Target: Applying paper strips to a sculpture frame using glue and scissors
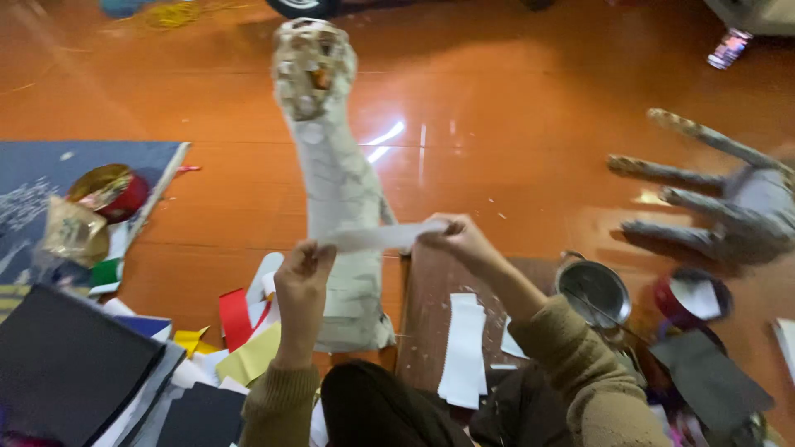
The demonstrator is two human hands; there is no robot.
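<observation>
Both hands (302,269) (455,236) pinching paper strip (377,237) ends

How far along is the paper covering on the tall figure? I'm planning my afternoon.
Most of the tall paper-covered sculpture looks wrapped; its top stays patchy. The left hand and right hand stretch a white paper strip across it. More cut white strips lie unused.

Hidden, cropped and blurred parts around the paper-covered figure

The paper strip (377,237) and both the left hand (302,277) and right hand (460,240) are motion-blurred, so finger positions on the strip cannot be told. The strip hides part of the papier-mâché figure (335,182). The grey model hand (720,207) runs off the right edge. The black folder (70,364) is cut by the left and bottom edges.
</observation>
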